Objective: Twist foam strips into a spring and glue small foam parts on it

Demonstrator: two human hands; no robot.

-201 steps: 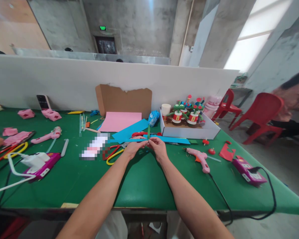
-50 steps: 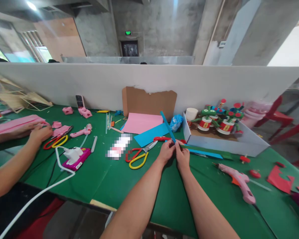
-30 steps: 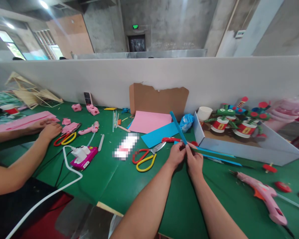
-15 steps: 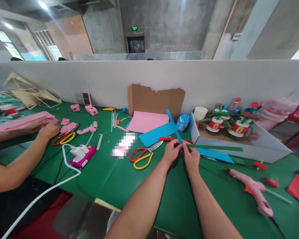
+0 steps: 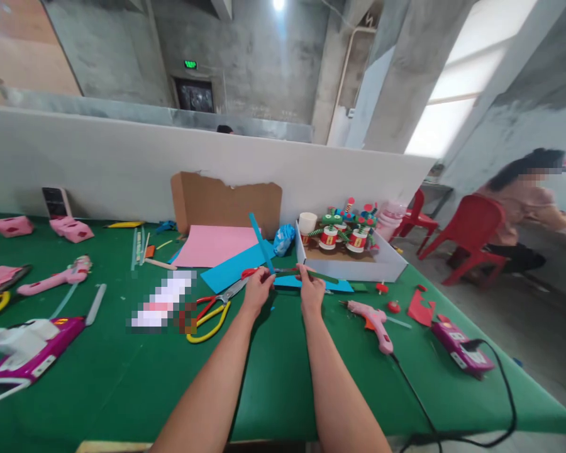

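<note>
Through the head camera I see the white box (image 5: 372, 269) holding toy figures (image 5: 329, 238) and a pale cup (image 5: 307, 223). Left of the box, my left hand (image 5: 258, 294), fingertips closed, pinches the blue strip (image 5: 260, 242) near its lower end; before the box's left corner, my right hand (image 5: 312, 293) pinches the green strip (image 5: 325, 277), which projects rightward.

- Blue strip (image 5: 261, 242): narrow, flat and straight, its lower end pinched in the left hand (image 5: 258, 290); it slants up and away, leaning leftward, its far end free.
- Green strip (image 5: 325, 277): narrow, running sideways from near the blue strip's lower end, gripped partway by the right hand (image 5: 312, 292), its right end free; whether the strips are joined is unclear.
</note>
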